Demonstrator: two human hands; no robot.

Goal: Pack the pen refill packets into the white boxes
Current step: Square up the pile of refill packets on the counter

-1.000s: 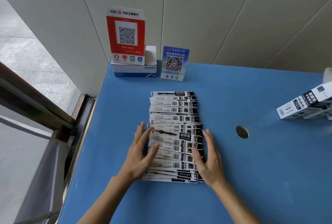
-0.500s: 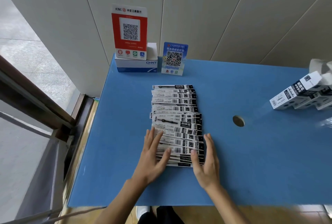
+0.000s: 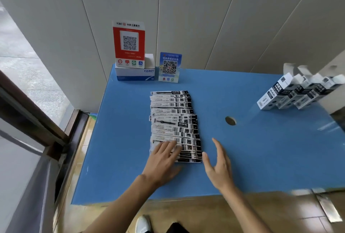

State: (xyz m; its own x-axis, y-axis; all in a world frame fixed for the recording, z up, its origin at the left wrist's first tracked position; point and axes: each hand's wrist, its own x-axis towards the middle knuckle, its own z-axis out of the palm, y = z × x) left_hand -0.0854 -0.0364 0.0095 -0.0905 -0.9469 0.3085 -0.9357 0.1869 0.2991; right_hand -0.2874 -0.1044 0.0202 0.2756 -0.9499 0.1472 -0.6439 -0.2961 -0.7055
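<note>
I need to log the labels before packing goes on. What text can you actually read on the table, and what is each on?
"ICBC", then Chinese characters: top of the red QR stand.
"CHNT": front of the white and blue box under that stand.
Blue QR card: a line of Chinese print, too small to read surely.
Refill packets: barcodes and print, too small.
White boxes: black labels, blurred.

White boxes (image 3: 291, 92) blurred, cut off at right

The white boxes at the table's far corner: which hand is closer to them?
Right. The right hand hovers just right of the packets, on the boxes' side; the left hand rests on the packets, farther away.
</note>
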